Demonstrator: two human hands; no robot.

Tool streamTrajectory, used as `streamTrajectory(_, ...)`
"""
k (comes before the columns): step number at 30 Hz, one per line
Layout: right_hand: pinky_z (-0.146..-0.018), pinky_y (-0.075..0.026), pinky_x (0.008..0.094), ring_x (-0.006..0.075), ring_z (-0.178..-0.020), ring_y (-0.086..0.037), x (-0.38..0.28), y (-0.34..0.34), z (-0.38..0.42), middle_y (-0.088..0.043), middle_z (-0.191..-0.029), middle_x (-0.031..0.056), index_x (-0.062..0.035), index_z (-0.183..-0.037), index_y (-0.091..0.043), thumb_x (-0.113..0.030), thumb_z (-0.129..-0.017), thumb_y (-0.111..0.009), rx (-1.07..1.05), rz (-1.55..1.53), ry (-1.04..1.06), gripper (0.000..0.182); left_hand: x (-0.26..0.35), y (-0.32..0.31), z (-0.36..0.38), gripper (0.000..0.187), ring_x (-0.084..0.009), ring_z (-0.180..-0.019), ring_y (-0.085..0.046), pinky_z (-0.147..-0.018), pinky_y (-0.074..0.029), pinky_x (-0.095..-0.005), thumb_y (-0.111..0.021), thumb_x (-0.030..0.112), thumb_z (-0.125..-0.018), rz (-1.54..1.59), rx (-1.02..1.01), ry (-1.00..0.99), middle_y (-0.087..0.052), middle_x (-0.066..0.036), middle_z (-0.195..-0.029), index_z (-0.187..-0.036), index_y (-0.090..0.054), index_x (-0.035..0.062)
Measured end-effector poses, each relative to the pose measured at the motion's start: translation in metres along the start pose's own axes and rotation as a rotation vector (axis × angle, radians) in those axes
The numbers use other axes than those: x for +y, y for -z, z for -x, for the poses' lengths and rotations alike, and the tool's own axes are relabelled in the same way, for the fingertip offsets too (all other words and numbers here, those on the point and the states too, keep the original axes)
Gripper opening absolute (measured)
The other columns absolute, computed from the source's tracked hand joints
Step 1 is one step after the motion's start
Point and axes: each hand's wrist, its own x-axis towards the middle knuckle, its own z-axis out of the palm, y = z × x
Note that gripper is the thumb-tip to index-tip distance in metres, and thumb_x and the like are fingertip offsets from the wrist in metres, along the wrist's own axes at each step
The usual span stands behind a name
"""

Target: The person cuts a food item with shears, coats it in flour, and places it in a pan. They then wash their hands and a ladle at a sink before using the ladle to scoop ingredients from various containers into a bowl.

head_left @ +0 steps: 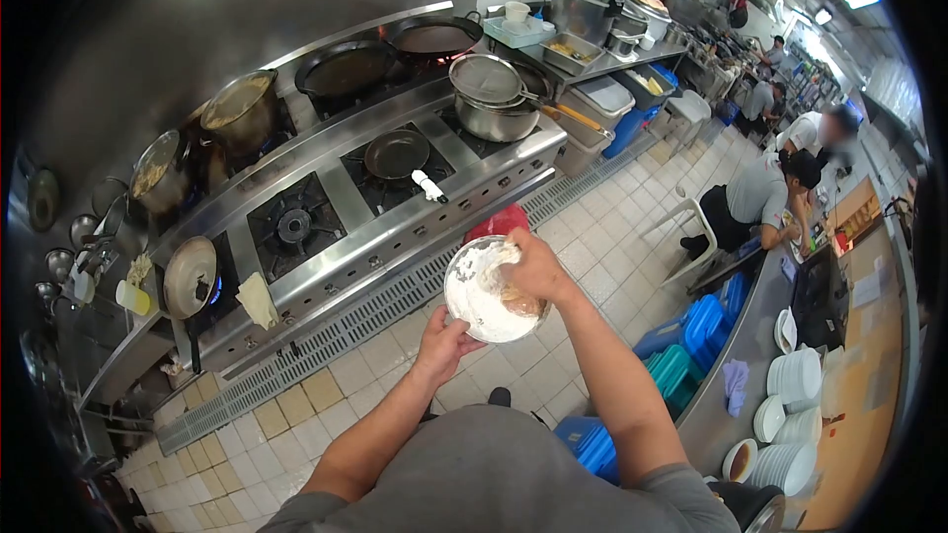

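In front of my body I hold a round metal bowl (506,339) with white, flour-like powder (472,288) spread over its inside. My left hand (447,343) grips the near left rim, thumb on top. Over the bowl's far right side is my right hand (536,270), fingers bent together around a powder-coated piece that I cannot make out. A pinkish-brown piece (521,305), probably food, lies in the powder below that hand. Something red (497,221) shows just behind the bowl.
A steel range (415,212) stands ahead with a small frying pan (397,153), a pot under a strainer (486,79), large woks and a lit burner beneath a tilted pan (191,276). Stacked plates (787,464) line the right counter. Co-workers (760,192) sit at right.
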Motion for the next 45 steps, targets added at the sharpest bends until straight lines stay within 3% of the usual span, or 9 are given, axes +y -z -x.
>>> streamTrajectory(7,-0.082,-0.055,0.0445,0.0387,-0.094,-0.07,0.024,-0.012,-0.001,-0.073,-0.098,0.0185,-0.0022,-0.102,-0.065,-0.01,-0.077,-0.079,0.324,0.22,0.132,0.03,0.003,-0.003,-0.002,0.052,-0.033,-0.104,-0.072,-0.09,-0.061,-0.0498,-0.057,0.008,-0.098,0.006,0.0,-0.003,-0.06,-0.023,-0.128,-0.142,-0.032,-0.0016)
streamTrajectory(14,-0.096,-0.053,0.0506,0.0369,-0.102,-0.07,0.0,-0.051,0.018,-0.074,-0.105,0.0158,-0.0072,-0.11,-0.07,-0.031,-0.085,-0.073,-0.075,0.558,-0.073,0.035,0.002,-0.007,-0.007,0.05,-0.0343,-0.11,-0.069,-0.096,-0.058,-0.0536,-0.055,0.008,-0.097,-0.067,0.001,0.01,-0.059,-0.023,-0.131,-0.141,-0.032,0.0031)
streamTrajectory(17,-0.117,-0.028,0.0625,0.0339,-0.126,-0.059,0.0,-0.06,0.033,-0.071,-0.121,0.0173,-0.0084,-0.125,-0.067,-0.019,-0.088,-0.064,-0.296,0.613,0.177,0.038,0.001,-0.001,-0.01,0.049,-0.0331,-0.108,-0.07,-0.094,-0.059,-0.0526,-0.055,0.009,-0.097,-0.035,0.037,0.017,-0.06,-0.022,-0.13,-0.14,-0.033,0.0056)
streamTrajectory(24,-0.111,-0.038,0.0569,0.0353,-0.122,-0.06,-0.001,-0.026,0.042,-0.071,-0.116,0.0182,-0.0096,-0.112,-0.075,-0.011,-0.085,-0.062,-0.387,0.58,0.336,0.03,0.016,0.008,-0.002,0.052,-0.0333,-0.104,-0.072,-0.089,-0.061,-0.0477,-0.056,0.008,-0.098,0.062,0.051,-0.035,-0.062,-0.021,-0.129,-0.143,-0.032,0.0055)
streamTrajectory(27,-0.104,-0.043,0.054,0.0358,-0.113,-0.063,-0.009,-0.018,0.036,-0.073,-0.107,0.0162,-0.0061,-0.097,-0.076,-0.009,-0.082,-0.063,-0.233,0.494,0.2,0.021,0.017,0.006,0.002,0.052,-0.0334,-0.104,-0.072,-0.089,-0.061,-0.0477,-0.056,0.008,-0.097,0.072,0.043,-0.041,-0.062,-0.021,-0.129,-0.143,-0.031,0.005)
streamTrajectory(29,-0.096,-0.048,0.0479,0.0362,-0.104,-0.066,0.001,-0.024,0.033,-0.074,-0.099,0.0159,-0.0059,-0.096,-0.076,-0.01,-0.082,-0.063,-0.063,0.524,0.417,0.02,0.019,0.006,0.003,0.051,-0.0335,-0.104,-0.072,-0.089,-0.061,-0.0477,-0.055,0.008,-0.097,0.065,0.031,-0.048,-0.062,-0.021,-0.129,-0.142,-0.031,0.0047)
streamTrajectory(32,-0.089,-0.053,0.0487,0.0386,-0.095,-0.069,0.005,-0.03,0.027,-0.074,-0.092,0.0182,-0.0049,-0.095,-0.074,-0.013,-0.084,-0.064,-0.039,0.647,0.186,0.017,0.015,0.001,0.004,0.051,-0.0333,-0.104,-0.072,-0.09,-0.061,-0.0482,-0.054,0.006,-0.096,0.032,0.042,-0.059,-0.061,-0.021,-0.128,-0.142,-0.031,0.0036)
streamTrajectory(39,-0.087,-0.054,0.0507,0.0432,-0.098,-0.07,-0.007,-0.064,0.023,-0.073,-0.099,0.0248,0.0002,-0.126,-0.057,-0.018,-0.087,-0.066,-0.087,0.534,-0.136,0.044,-0.008,0.0,0.001,0.047,-0.0303,-0.106,-0.07,-0.092,-0.061,-0.0499,-0.056,0.006,-0.096,-0.036,0.04,-0.047,-0.061,-0.019,-0.128,-0.139,-0.034,0.0068)
streamTrajectory(45,-0.089,-0.054,0.0481,0.0459,-0.102,-0.068,0.011,-0.076,0.031,-0.071,-0.102,0.0279,0.0015,-0.121,-0.059,-0.006,-0.083,-0.067,-0.05,0.103,0.043,0.04,-0.004,0.002,0.005,0.048,-0.031,-0.109,-0.07,-0.092,-0.061,-0.0488,-0.056,0.006,-0.097,0.028,0.056,-0.046,-0.06,-0.02,-0.132,-0.141,-0.034,0.0055)
